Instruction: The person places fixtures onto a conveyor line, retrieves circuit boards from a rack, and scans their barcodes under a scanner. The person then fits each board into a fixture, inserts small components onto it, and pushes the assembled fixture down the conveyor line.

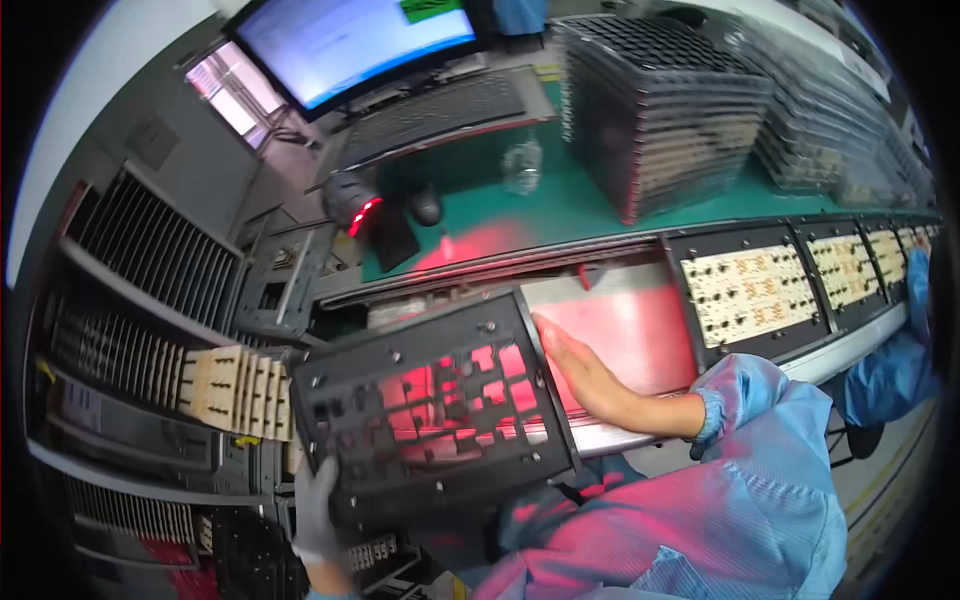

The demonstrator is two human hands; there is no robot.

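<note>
A black frame (360, 400) with cut-out openings is tilted in front of me, over the near side of the rail. Red light shows through its openings. My left hand (318, 515), in a pale glove, grips the frame's lower left edge. My right hand (590, 375), bare, presses along the frame's right edge with its fingers stretched out and no wrap around it. To the right, black carriers hold cream boards (750, 290) in a row along the rail.
Racks with slotted boards (225, 385) stand at left. Behind are a monitor (350, 45), keyboard (430, 115), scanner with red light (350, 200), mouse (427, 207) and stacked trays (670, 120). At far right a co-worker's blue sleeve (885, 385) reaches the rail.
</note>
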